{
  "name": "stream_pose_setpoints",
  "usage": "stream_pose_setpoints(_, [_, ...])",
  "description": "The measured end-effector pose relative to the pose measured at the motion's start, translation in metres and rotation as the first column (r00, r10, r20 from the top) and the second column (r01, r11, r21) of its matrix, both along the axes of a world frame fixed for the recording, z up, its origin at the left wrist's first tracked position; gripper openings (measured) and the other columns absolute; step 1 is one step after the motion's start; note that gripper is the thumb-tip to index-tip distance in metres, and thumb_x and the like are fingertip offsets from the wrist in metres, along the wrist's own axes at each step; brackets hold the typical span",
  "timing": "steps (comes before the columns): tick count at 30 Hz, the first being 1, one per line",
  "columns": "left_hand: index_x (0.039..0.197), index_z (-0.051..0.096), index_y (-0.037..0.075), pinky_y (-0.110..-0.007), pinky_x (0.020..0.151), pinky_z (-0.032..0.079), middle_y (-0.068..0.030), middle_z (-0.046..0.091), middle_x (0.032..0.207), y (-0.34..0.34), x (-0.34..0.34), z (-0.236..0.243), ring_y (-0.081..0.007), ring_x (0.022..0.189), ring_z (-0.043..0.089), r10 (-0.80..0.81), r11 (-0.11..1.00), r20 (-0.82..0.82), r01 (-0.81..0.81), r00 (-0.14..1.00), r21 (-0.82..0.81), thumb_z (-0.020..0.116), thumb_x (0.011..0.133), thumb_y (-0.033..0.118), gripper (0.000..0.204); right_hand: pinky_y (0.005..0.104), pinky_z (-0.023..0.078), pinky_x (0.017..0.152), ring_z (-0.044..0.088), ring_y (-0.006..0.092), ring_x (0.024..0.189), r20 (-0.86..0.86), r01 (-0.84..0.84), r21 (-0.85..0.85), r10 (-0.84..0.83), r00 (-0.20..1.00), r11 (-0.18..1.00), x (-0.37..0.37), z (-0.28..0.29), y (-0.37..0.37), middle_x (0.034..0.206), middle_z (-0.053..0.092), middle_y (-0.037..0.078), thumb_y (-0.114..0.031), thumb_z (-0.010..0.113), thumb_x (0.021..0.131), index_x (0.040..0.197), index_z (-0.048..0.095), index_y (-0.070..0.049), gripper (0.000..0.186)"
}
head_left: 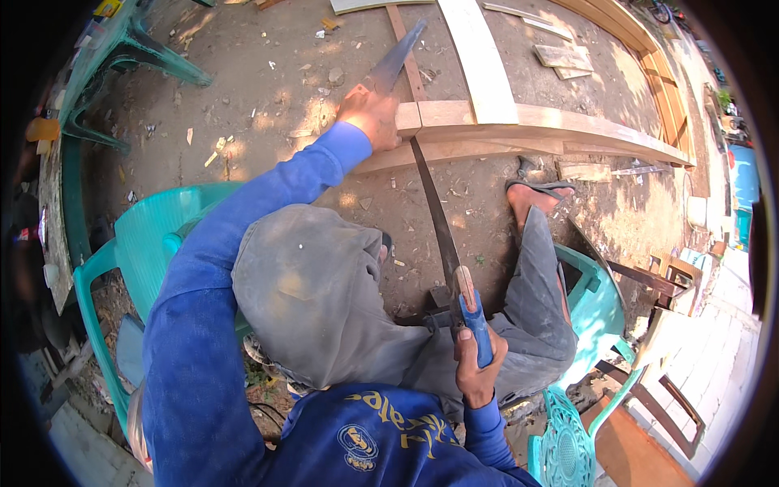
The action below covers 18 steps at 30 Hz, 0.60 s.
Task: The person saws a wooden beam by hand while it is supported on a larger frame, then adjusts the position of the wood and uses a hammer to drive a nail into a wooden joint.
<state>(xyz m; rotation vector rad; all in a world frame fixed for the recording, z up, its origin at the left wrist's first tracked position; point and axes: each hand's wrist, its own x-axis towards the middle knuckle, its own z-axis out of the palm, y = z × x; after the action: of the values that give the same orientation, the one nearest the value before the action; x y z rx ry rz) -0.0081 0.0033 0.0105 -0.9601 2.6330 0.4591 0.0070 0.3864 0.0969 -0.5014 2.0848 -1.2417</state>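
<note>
My right hand (479, 361) is wrapped round the blue and wooden handle of a handsaw (438, 215). Its long dark blade points away from me, with the far end at a thin cut line in a pale wooden beam (552, 118). My left hand (369, 118) grips the beam's left end, just left of that line; some of its fingers are hidden. Beyond this hand, a tapered grey blade-like piece (398, 57) slants up to the right. I cannot tell whether the hand holds it too.
A white board (479, 61) and a thin brown strip (406, 49) meet the beam from the far side. Green plastic chairs (174, 215) stand on both sides. Offcuts (562, 57) lie on the dirt ground. My sandalled foot (535, 199) is below the beam.
</note>
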Motion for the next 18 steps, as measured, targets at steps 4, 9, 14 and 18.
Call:
stream_pose_setpoints(4, [0.124,0.068,0.007,-0.045,0.092,0.059,-0.0177,0.074,0.115,0.005,0.002,-0.011,-0.0354,0.109,0.072,-0.003,1.000,-0.073,0.002,0.997,-0.024,0.081,0.079,0.035,0.055,0.0318,0.035,0.051,0.045,0.0059,0.059,-0.124,-0.046,-0.048,0.040,0.991,0.998,-0.038,-0.062,-0.099,0.059,0.050,0.001,-0.022,0.068,0.097,0.073,0.062,0.002,0.035])
stream_pose_setpoints(9, [0.136,0.054,0.007,-0.048,0.093,0.058,-0.0199,0.071,0.118,-0.007,0.004,-0.014,-0.0403,0.110,0.069,-0.009,1.000,0.007,0.009,1.000,0.015,0.082,0.077,0.037,0.072,0.0340,0.035,0.050,0.044,0.0068,0.057,-0.069,-0.013,-0.190,0.000,0.998,0.982,-0.050,-0.116,-0.119,0.057,0.050,0.003,-0.021,0.068,0.097,0.071,0.060,0.001,0.034])
stream_pose_setpoints(14, [0.136,0.054,0.010,-0.048,0.096,0.056,-0.0182,0.071,0.118,-0.008,-0.006,-0.012,-0.0388,0.111,0.069,-0.072,0.995,-0.087,0.066,0.994,-0.071,0.082,0.077,0.037,0.071,0.0339,0.042,0.053,0.050,0.0086,0.059,-0.237,-0.087,-0.299,0.015,0.971,0.950,-0.040,-0.189,-0.094,0.060,0.053,0.004,-0.020,0.070,0.094,0.080,0.064,0.000,0.025])
stream_pose_setpoints(18, [0.137,0.053,0.011,-0.048,0.101,0.052,-0.0164,0.072,0.115,-0.013,0.004,-0.030,-0.0376,0.113,0.068,-0.031,0.998,-0.067,0.027,0.997,-0.064,0.082,0.077,0.037,0.071,0.0315,0.040,0.053,0.048,0.0066,0.060,0.010,-0.014,-0.082,0.015,1.000,0.997,-0.035,-0.101,-0.087,0.061,0.052,0.002,-0.019,0.069,0.094,0.079,0.063,0.001,0.026])
